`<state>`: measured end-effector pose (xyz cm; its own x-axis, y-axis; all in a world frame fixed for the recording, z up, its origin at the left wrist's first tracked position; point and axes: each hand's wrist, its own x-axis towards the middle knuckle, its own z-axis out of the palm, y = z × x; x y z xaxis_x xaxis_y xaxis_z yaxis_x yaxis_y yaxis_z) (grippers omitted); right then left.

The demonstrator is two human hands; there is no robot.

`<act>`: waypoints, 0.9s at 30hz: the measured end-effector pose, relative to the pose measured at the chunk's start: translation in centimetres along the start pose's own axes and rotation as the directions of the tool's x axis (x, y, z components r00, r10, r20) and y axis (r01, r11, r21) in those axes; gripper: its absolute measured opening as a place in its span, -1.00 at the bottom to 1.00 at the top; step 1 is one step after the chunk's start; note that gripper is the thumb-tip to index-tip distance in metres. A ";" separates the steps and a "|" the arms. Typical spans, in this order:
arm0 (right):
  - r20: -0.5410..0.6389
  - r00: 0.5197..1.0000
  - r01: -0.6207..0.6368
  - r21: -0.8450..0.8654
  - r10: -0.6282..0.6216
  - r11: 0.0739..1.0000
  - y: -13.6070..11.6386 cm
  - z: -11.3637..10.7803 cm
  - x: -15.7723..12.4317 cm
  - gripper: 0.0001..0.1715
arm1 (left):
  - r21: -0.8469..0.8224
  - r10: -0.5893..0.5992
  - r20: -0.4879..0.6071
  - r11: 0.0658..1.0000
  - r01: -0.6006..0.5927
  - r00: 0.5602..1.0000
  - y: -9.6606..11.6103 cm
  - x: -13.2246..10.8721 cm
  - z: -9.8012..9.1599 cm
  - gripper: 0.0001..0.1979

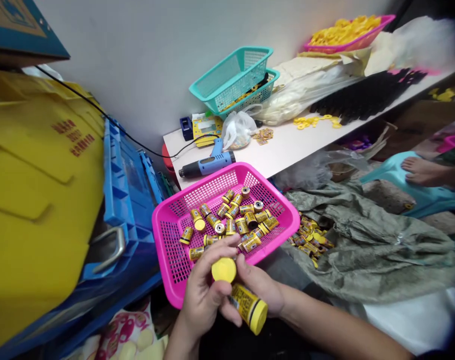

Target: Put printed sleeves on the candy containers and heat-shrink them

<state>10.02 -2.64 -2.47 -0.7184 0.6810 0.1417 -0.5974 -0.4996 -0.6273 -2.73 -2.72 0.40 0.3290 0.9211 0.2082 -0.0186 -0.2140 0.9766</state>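
My left hand (208, 285) is curled round a small cylinder whose round yellow cap (223, 270) faces me; its body is hidden by the fingers. In my right hand (263, 287) lies a second small canister (248, 306), with a printed yellow-brown label, a dark band and a yellow end pointing down and right. The two hands meet, and the left fingertips lie against this canister too. Just beyond them a pink plastic basket (163, 217) holds several similar canisters (231, 211), some upright, some on their sides.
A white table (283, 150) carries a blue heat gun (208, 164), turquoise baskets (231, 75) and black strips (366, 95). Blue crates (127, 185) stand left. At right, a grey-green sack (381, 240) holds more canisters, near another person's bare foot (418, 170) on a turquoise stool.
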 end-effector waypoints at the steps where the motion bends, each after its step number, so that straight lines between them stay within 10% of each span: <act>1: -0.017 0.999 0.030 -0.004 -0.030 1.000 0.0 0.1 0.0 -0.16 | -0.040 -0.009 0.001 0.999 0.009 1.000 0.0 0.0 0.2 -0.64; 6: -0.223 0.967 0.128 0.007 -0.123 0.992 -0.6 0.4 0.0 -0.27 | -0.111 -0.014 -0.024 0.994 0.012 1.000 -0.1 -0.4 1.3 -0.67; 12: -0.111 0.993 -0.017 0.097 0.028 0.995 -1.6 0.8 -0.5 -0.22 | -0.016 -0.044 0.075 0.999 0.045 0.996 -0.4 -0.6 0.1 -0.59; 20: -0.232 0.915 0.139 -0.586 -0.329 0.799 -3.2 1.2 -0.6 -0.44 | -0.095 -0.168 -0.162 0.984 0.154 0.972 -2.8 -2.0 0.1 -0.42; 27: -0.207 0.889 0.174 -0.673 -0.408 0.719 -2.3 0.6 -1.2 -0.42 | 0.177 0.115 -0.343 0.983 -0.057 0.932 -0.7 -1.2 -0.9 -0.79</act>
<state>12.04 -2.61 -0.73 -0.3213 0.9202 0.2236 -0.3147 0.1189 -0.9417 -3.91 -3.39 -0.52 -0.0194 0.9455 0.3249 0.1299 -0.3198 0.9385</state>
